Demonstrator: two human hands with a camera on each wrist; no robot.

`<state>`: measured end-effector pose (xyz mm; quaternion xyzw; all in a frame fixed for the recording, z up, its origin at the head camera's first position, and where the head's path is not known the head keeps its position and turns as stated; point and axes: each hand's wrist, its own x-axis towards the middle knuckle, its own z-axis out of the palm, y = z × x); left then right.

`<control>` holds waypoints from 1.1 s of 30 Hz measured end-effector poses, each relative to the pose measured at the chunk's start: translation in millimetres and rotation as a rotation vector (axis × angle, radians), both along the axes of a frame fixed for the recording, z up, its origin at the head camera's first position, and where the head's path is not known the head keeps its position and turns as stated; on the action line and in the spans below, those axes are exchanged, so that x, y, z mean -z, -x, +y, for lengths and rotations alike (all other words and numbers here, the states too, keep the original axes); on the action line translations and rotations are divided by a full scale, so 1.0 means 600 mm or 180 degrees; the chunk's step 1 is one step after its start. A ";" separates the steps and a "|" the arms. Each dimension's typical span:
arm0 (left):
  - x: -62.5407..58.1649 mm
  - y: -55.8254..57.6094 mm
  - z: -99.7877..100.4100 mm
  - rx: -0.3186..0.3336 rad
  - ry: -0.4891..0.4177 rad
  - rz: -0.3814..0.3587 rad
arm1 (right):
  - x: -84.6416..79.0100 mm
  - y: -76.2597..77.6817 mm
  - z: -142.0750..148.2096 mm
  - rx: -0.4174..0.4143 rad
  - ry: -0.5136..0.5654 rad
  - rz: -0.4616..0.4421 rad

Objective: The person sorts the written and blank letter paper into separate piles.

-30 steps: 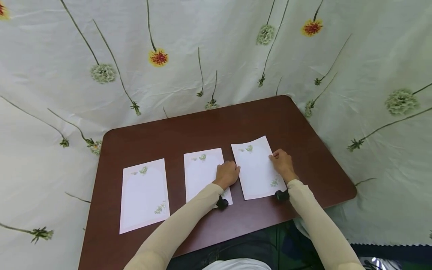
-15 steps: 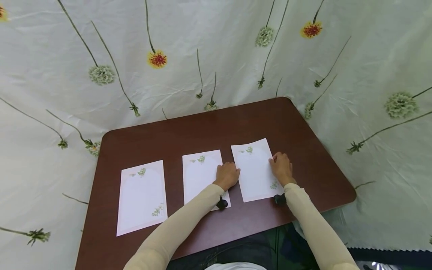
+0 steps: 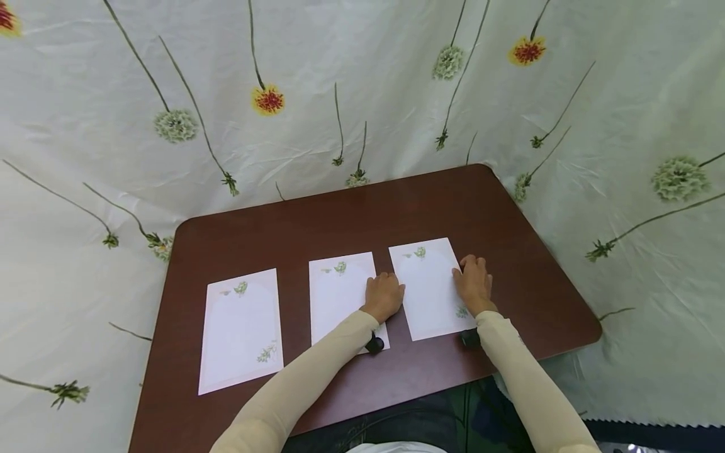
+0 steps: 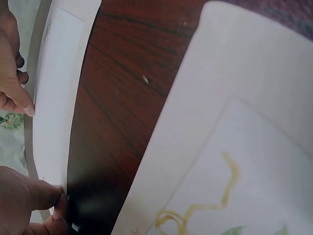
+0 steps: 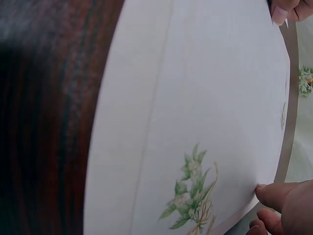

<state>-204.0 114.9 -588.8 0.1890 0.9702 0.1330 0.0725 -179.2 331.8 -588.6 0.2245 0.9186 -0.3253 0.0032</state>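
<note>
A white sheet of paper with pale green plant prints lies at the right of a row of three. My left hand pinches its left edge between thumb and finger, seen close in the left wrist view. At the opposite edge is my right hand, its thumb on the paper and its other fingers curled by the rim. The right wrist view shows a leafy sprig printed on this sheet. Beneath my left forearm, the middle sheet is partly covered.
Another printed sheet lies at the left of the brown wooden table. Behind the table hangs a pale flower-patterned cloth. Dark wrist cameras sit under both wrists, low over the table.
The right sheet's far edge, bowed upward a second ago, now looks straight and a little nearer. Both hands keep nearly the same places; the right has come slightly closer to the body.
</note>
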 end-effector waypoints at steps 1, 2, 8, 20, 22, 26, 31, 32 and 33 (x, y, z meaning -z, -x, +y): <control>-0.001 -0.001 -0.002 -0.0012 -0.0021 -0.0021 | 0.000 0.000 -0.001 -0.0010 0.0004 0.0000; -0.001 -0.002 -0.004 -0.0019 -0.0045 -0.0050 | 0.001 0.000 -0.003 -0.0021 0.0012 0.0001; -0.004 -0.003 -0.017 0.0032 -0.0245 -0.0193 | 0.002 -0.003 -0.008 -0.0032 0.0005 0.0023; -0.007 0.002 -0.065 -0.0113 -0.0408 -0.0058 | 0.000 -0.001 -0.024 -0.0087 -0.0023 0.0089; -0.012 0.001 -0.074 -0.0141 -0.0445 -0.0072 | -0.002 0.000 -0.029 -0.0083 -0.0006 0.0085; -0.020 0.002 -0.094 -0.0225 -0.0466 -0.0113 | -0.013 0.002 -0.046 -0.0177 -0.0044 0.0105; -0.022 0.003 -0.127 -0.0369 -0.0426 -0.0169 | -0.025 0.008 -0.084 -0.0386 -0.0061 0.0215; -0.022 0.003 -0.133 -0.0401 -0.0435 -0.0181 | -0.027 0.009 -0.092 -0.0430 -0.0048 0.0235; -0.023 0.002 -0.139 -0.0432 -0.0429 -0.0193 | -0.029 0.011 -0.099 -0.0479 -0.0039 0.0253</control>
